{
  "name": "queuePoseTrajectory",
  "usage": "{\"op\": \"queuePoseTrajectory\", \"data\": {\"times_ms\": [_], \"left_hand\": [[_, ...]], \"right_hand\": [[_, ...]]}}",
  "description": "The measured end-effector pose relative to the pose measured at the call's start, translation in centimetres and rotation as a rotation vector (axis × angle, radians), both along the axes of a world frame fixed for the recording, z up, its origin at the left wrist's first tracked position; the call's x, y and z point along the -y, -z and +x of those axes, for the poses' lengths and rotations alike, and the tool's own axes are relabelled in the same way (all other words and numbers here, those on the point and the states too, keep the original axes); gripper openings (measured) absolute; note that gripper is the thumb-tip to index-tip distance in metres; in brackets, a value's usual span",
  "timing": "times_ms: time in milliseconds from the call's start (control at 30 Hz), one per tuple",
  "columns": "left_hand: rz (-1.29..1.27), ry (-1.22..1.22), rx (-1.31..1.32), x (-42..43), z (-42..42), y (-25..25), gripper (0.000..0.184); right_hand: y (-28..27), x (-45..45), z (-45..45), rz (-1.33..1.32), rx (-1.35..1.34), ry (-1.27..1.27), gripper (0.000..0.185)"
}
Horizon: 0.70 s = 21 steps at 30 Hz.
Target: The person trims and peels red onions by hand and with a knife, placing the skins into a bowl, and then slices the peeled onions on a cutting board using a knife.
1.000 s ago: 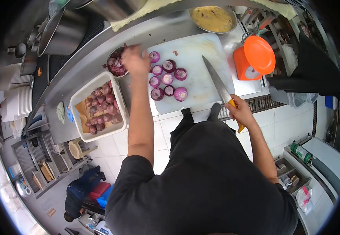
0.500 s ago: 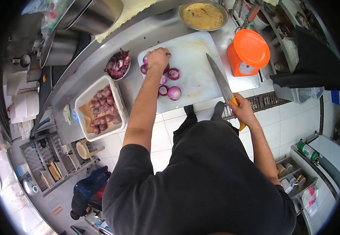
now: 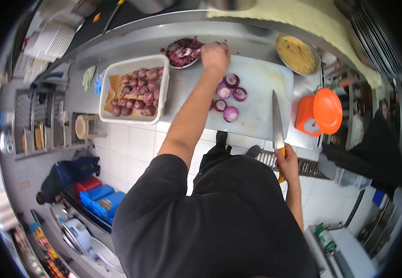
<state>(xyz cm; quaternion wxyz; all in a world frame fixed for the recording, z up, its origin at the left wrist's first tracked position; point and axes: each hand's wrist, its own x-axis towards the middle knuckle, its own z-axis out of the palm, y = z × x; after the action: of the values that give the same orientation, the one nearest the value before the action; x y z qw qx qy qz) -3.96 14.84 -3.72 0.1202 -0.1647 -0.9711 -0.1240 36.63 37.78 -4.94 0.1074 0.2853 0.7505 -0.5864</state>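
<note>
My right hand (image 3: 287, 163) is wrapped round the yellow handle of a large knife (image 3: 277, 120), its blade pointing away over the right edge of the white cutting board (image 3: 261, 88). Near the board's far left corner is my left hand (image 3: 216, 57), fingers curled down; what they hold, if anything, is hidden. Several cut purple onions (image 3: 230, 114) stand on the left part of the board, some partly covered by my left forearm. Just left of that hand, a metal bowl (image 3: 182, 66) holds dark red onion skins and pieces.
A white bin (image 3: 162, 99) of whole red onions stands left of the board. Beyond the board's right side are a metal bowl of yellow food (image 3: 296, 54) and an orange scale (image 3: 306, 113). Another person (image 3: 66, 178) bends over at the lower left.
The view has turned, shifting the counter. My left hand has gone from the bowl to the onions, and is now at the board's far left corner. The knife stays in my right hand.
</note>
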Motion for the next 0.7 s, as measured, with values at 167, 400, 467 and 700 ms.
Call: {"op": "queuePoseTrajectory", "data": {"times_ms": [167,400,467,700], "left_hand": [[-0.073,-0.351,0.002,11.2,-6.2,0.1,0.017],[0.055,-0.238,-0.126,13.8,-4.1,3.2,0.017],[0.147,-0.249,-0.227,14.0,-1.8,2.6,0.014],[0.477,-0.374,-0.264,16.6,10.3,-1.1,0.020]], "right_hand": [[-0.1,-0.2,-1.1,0.016,-0.011,-0.066,0.026],[-0.2,0.2,-4.3,0.152,-0.048,-0.093,0.026],[0.0,0.6,-5.1,0.251,-0.080,-0.103,0.037],[4.9,-0.5,-4.8,0.352,0.065,-0.234,0.028]]}}
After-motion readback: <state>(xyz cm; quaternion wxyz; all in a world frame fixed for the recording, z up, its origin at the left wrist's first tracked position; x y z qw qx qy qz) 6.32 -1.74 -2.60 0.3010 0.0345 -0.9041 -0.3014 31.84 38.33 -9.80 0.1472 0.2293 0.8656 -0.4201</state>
